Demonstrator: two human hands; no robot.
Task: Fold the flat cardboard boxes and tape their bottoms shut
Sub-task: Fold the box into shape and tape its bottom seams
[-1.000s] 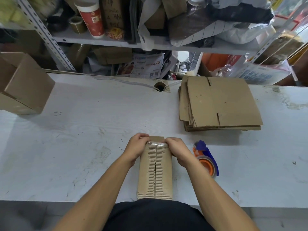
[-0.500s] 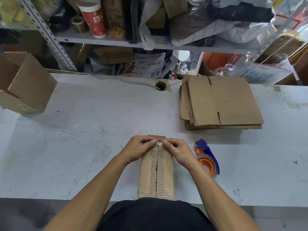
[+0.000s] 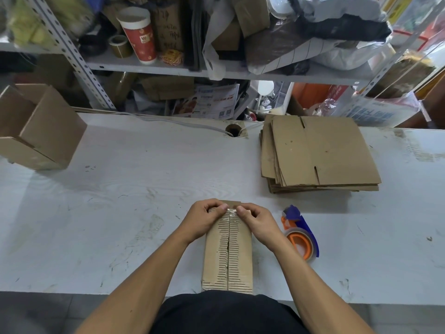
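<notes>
Folded box (image 3: 228, 251) lies bottom-up at near table (image 3: 144, 189) edge, flap seam running away from me. Clear tape crosses far end only; rest of seam looks bare. My left hand (image 3: 204, 221) and right hand (image 3: 257, 222) both pinch and press box's far end, thumbs on tape. I judge step: rubbing tape down. Next likely needs tape dispenser (image 3: 299, 237), just right of box. Flat stack (image 3: 320, 153) waits beyond; finished box (image 3: 36, 126) far left.

Brown ribbed box (image 3: 228, 256); orange/blue tape dispenser (image 3: 299, 237); white table (image 3: 144, 189); red cup (image 3: 140, 34).
</notes>
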